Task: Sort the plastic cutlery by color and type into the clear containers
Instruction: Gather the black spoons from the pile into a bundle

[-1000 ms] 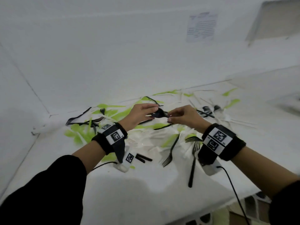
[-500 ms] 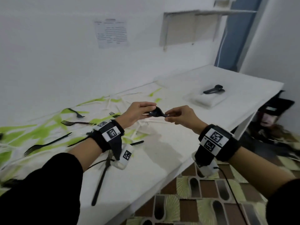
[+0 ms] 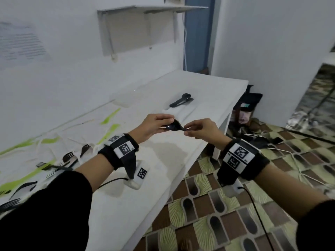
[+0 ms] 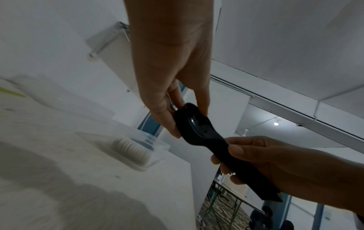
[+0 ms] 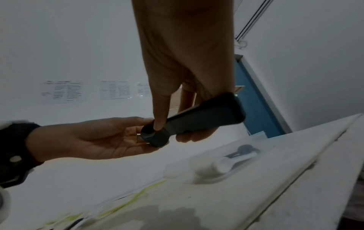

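Black plastic spoons [image 3: 175, 126] (at least two nested together, going by the left wrist view) hang in the air between both hands, above the near edge of the white table [image 3: 163, 160]. The left hand [image 3: 153, 126] pinches the bowl end, thumb on one side and fingertips on the other, while the right hand [image 3: 203, 130] has its thumb and curled fingers closed round the handle end. Farther along the table, a clear container [image 3: 181, 111] holds a stack of white spoons [image 5: 222, 166], and another black spoon [image 3: 181, 102] sits in the clear container just behind it. To the left, well apart from the hands, loose cutlery lies scattered on the tabletop: green pieces [image 3: 110, 115], black forks [image 3: 69, 157] and white pieces. Each wrist wears a black band with printed square markers, and the floor beside the table is patterned tile [image 3: 208, 223].
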`<state>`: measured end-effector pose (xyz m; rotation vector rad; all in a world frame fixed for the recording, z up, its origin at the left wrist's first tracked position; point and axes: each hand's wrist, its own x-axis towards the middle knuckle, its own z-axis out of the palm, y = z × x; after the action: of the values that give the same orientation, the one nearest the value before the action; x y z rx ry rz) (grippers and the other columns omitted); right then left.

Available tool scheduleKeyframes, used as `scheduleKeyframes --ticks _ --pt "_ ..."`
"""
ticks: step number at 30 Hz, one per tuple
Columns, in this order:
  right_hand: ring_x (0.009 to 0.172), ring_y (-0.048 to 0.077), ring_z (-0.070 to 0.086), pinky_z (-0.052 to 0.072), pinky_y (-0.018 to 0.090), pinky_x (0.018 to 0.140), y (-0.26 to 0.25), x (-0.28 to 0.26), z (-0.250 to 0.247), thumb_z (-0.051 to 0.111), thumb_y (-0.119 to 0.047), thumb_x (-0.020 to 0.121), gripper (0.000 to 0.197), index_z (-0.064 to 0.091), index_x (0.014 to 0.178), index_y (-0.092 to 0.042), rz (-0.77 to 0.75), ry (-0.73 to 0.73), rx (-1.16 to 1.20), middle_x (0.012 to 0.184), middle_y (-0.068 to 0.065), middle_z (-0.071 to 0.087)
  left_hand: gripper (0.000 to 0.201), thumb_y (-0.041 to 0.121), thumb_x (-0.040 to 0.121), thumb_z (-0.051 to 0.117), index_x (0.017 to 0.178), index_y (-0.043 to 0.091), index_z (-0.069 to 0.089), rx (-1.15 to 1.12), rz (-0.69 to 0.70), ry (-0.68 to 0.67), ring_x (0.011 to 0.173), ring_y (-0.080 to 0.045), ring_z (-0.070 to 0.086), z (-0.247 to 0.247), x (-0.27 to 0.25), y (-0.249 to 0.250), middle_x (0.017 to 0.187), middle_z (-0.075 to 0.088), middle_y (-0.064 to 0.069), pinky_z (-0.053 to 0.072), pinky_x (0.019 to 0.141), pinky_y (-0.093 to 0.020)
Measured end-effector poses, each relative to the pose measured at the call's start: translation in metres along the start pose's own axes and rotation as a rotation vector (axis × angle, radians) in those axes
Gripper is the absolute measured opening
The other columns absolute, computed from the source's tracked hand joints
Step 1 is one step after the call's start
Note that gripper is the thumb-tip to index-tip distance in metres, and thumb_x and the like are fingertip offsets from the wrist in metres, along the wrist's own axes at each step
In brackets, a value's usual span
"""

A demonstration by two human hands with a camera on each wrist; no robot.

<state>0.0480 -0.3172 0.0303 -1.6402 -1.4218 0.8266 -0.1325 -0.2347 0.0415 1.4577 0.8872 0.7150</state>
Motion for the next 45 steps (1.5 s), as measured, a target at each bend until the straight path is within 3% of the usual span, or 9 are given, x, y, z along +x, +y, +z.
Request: scheduleKeyframes --ticks 7,15,18,20,28,31,35,41,45 --pt "0.072 0.011 0.060 0.050 0.024 0.070 0.032 0.084 -0.060 0.075 -0.016 0.076 0.024 0.070 0.098 -0.010 0.015 0.024 -0.010 0.086 0.010 0.071 0.026 0.011 0.089 0.060 0.115 0.006 0.062 0.037 0.011 -0.095 0.087 -0.011 0.066 0.025 0.112 0.012 0.097 0.067 -0.003 0.055 0.078 -0.017" --pt "0.070 0.009 0.059 0.051 0.026 0.073 0.044 0.190 -0.113 0.073 -0.016 0.079 0.013 0.069 0.092 -0.016 0.002 -0.023 -0.023 0.089 0.013 0.070 0.027 0.009 0.089 0.060 0.116 0.002 0.061 0.014 -0.025 -0.077 0.084 -0.009 0.066 0.031 0.226 0.036 0.096 0.067 -0.004 0.055 0.076 -0.016" --pt "0.071 0.008 0.057 0.048 0.020 0.066 0.047 0.224 -0.121 0.066 -0.025 0.086 0.013 0.068 0.097 -0.018 -0.023 -0.107 -0.048 0.088 0.005 0.067 0.028 0.011 0.089 0.060 0.116 0.003 0.061 0.032 -0.049 -0.072 0.096 -0.017 0.064 0.026 0.256 0.040 0.102 0.066 -0.007 0.053 0.087 -0.024" --pt "0.072 0.008 0.055 0.045 0.017 0.061 0.048 0.246 -0.122 0.058 -0.033 0.090 0.023 0.067 0.103 -0.016 -0.044 -0.168 -0.093 0.088 -0.001 0.066 0.026 0.012 0.090 0.059 0.115 0.003 0.061 0.025 -0.057 -0.058 0.093 -0.015 0.065 0.022 0.271 0.041 0.102 0.067 -0.007 0.055 0.084 -0.022" --pt "0.064 0.009 0.051 0.045 0.017 0.060 0.051 0.336 -0.117 0.057 -0.025 0.092 0.016 0.065 0.096 -0.012 -0.078 -0.311 0.031 0.080 0.001 0.063 0.025 0.012 0.091 0.058 0.116 0.007 0.058 -0.085 -0.034 0.192 0.092 -0.014 0.065 0.005 0.318 0.039 0.102 0.065 -0.005 0.055 0.078 -0.018" --pt "0.062 0.009 0.050 0.046 0.015 0.057 0.048 0.371 -0.121 0.056 -0.022 0.093 0.022 0.064 0.102 -0.004 -0.111 -0.396 0.085 0.081 0.001 0.063 0.030 0.021 0.092 0.057 0.118 0.006 0.057 -0.191 -0.054 0.290 0.093 -0.018 0.066 -0.004 0.328 0.043 0.107 0.063 -0.006 0.056 0.081 -0.022" --pt "0.064 0.011 0.054 0.049 0.017 0.064 0.033 0.411 -0.126 0.054 -0.024 0.094 0.029 0.062 0.108 0.000 -0.176 -0.517 0.129 0.085 0.001 0.063 0.020 0.024 0.094 0.054 0.104 0.008 0.060 -0.256 -0.123 0.464 0.092 -0.021 0.066 -0.011 0.330 0.044 0.103 0.061 -0.006 0.058 0.078 -0.027" --pt "0.078 0.020 0.065 0.056 0.021 0.071 0.019 0.433 -0.112 0.054 -0.013 0.094 0.028 0.042 0.118 -0.004 -0.159 -0.732 0.491 0.093 0.009 0.063 0.028 0.028 0.090 0.059 0.115 0.016 0.060 0.135 -0.241 0.420 0.106 -0.009 0.062 0.013 0.316 0.037 0.116 0.065 0.003 0.053 0.088 -0.024" --pt "0.090 0.025 0.065 0.058 0.032 0.079 0.026 0.437 -0.101 0.051 -0.007 0.094 0.038 0.030 0.126 -0.008 -0.135 -0.887 0.654 0.099 0.013 0.064 0.028 0.020 0.086 0.065 0.113 0.013 0.062 0.224 -0.199 0.577 0.106 -0.013 0.064 0.032 0.313 0.035 0.114 0.067 -0.004 0.051 0.092 -0.029"
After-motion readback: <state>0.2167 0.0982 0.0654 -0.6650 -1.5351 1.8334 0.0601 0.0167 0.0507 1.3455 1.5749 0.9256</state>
